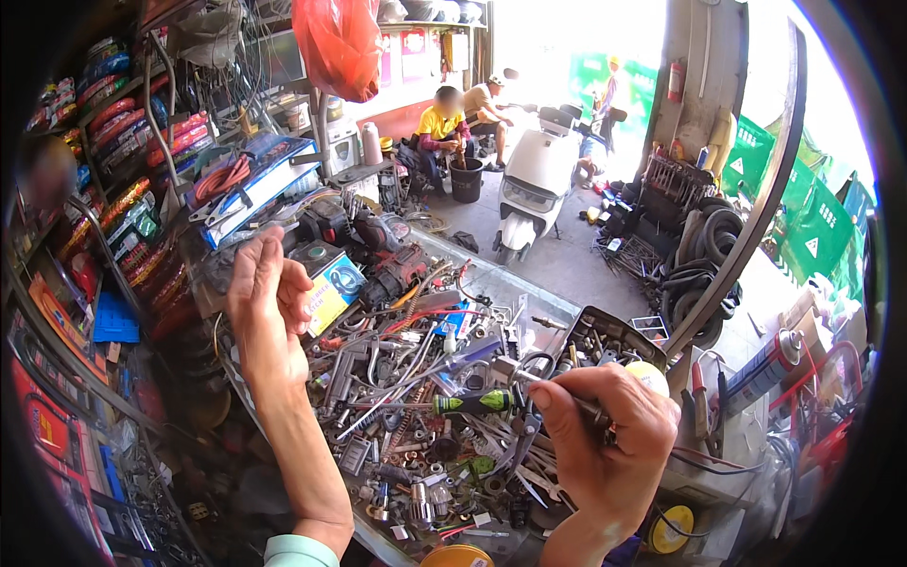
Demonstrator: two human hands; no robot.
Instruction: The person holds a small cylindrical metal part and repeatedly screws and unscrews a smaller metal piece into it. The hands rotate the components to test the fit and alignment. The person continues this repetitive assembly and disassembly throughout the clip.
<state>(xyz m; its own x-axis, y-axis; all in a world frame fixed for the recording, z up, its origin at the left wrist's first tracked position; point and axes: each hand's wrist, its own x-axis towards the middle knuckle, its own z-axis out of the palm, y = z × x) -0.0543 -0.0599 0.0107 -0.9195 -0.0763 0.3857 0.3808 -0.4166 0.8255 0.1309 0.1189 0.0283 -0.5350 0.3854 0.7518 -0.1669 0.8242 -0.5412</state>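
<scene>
My right hand [609, 430] pinches a short metal rod [515, 370] with a blocky, bolt-like head between thumb and fingers. That head points left, over the bench; part of the rod is hidden in my palm. My left hand [269, 302] is raised at the left with nothing in it, its first fingers stretched up and the others partly bent. Between and below my hands spreads a heap of loose tools and metal parts. A green-and-black screwdriver [472, 403] lies on it just left of my right hand, and pliers [524, 444] rest close by.
An open dark case [605, 331] of small parts sits beyond my right hand. A spray can [763, 367] leans at the right. Packed shelves [123, 189] line the left. Farther off are a white scooter [537, 184], tires [704, 246] and two people seated near a black bucket [466, 181].
</scene>
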